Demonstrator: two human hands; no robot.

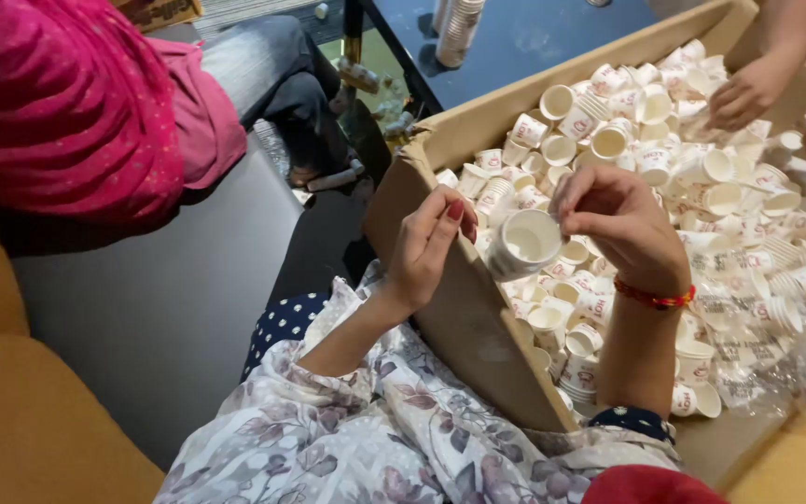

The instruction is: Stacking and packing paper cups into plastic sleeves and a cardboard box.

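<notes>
— What do the hands hold?

— The left hand (pixel 426 247) and the right hand (pixel 619 224) meet over the edge of a big brown cardboard box (pixel 464 308). Between them is a small white paper cup (pixel 524 245), tipped so its open mouth faces up toward the camera. The right hand's fingers curl above its rim; the left hand's fingertips are at its side.

— And in the box?

— A loose heap of small white paper cups (pixel 701 196), lying every way, some nested. At the far corner another person's hand (pixel 748 93) rests among them.

— Anything beside it?

— A stack of cups (pixel 459 30) stands on a dark blue surface (pixel 534 37). A person in pink cloth (pixel 67 112) sits to the left.
</notes>
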